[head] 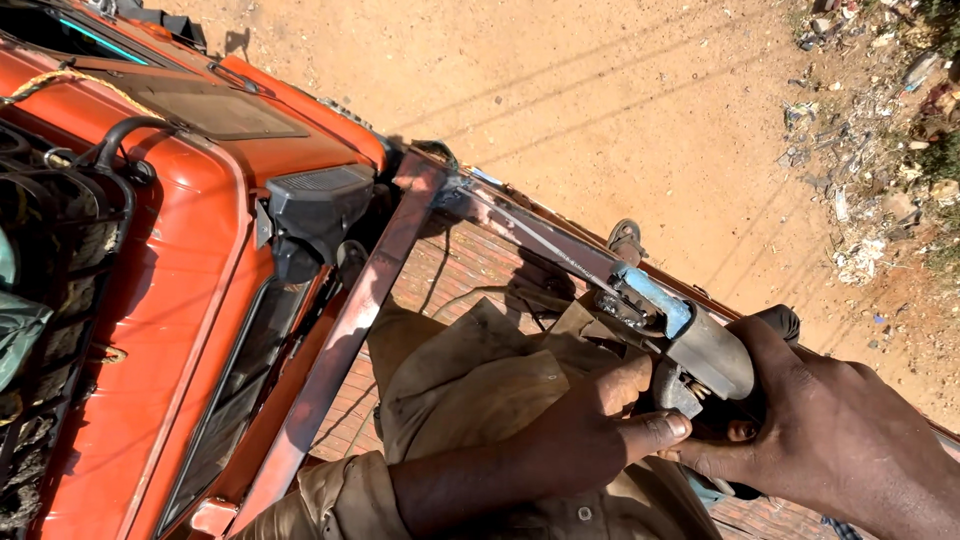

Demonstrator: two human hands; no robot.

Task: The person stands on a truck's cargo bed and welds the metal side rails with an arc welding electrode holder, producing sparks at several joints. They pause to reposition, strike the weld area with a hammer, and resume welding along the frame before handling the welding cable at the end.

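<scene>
My right hand [835, 440] is wrapped around the dark body of a power grinder [700, 345] with a blue and grey head. The tool rests against a rusty steel rail [540, 238] that runs diagonally along the truck's edge. Just left of the tool, my left hand [590, 430] has its fingers on the tool's underside and its thumb stretched towards my right hand. Both forearms come in from the bottom edge. Below the hands are my legs in dusty khaki trousers [470, 385].
An orange truck cab [190, 250] fills the left, with a black mirror housing [315, 205]. A second rusty bar [345, 330] slants down from the rail's corner. A reddish slatted truck bed [470, 265] lies below. Dirt ground [640, 110] and litter [880, 150] lie beyond.
</scene>
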